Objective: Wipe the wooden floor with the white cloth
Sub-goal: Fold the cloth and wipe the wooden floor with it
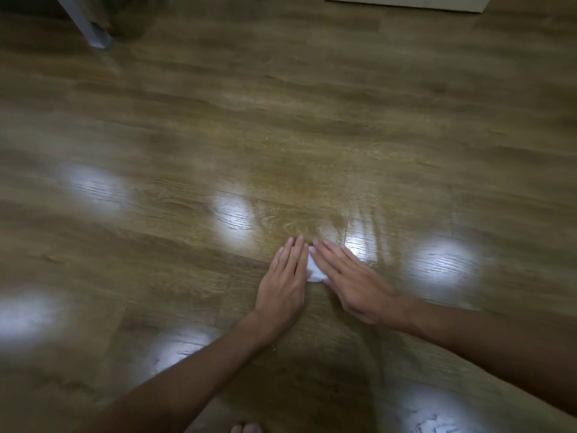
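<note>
A small white cloth (314, 270) lies flat on the wooden floor (281, 135), mostly hidden under my two hands. My left hand (284, 282) rests palm down on the cloth's left part, fingers straight and close together. My right hand (349, 279) lies palm down over its right part, fingers stretched toward the upper left. Only a narrow white wedge of cloth shows between the hands. Faint damp streaks fan out on the boards just right of my right hand.
A pale metal furniture leg (90, 26) stands at the far left. A white board or panel edge (406, 3) lies at the far right. Toes (246, 429) show at the bottom edge. Bright light reflections dot the glossy boards.
</note>
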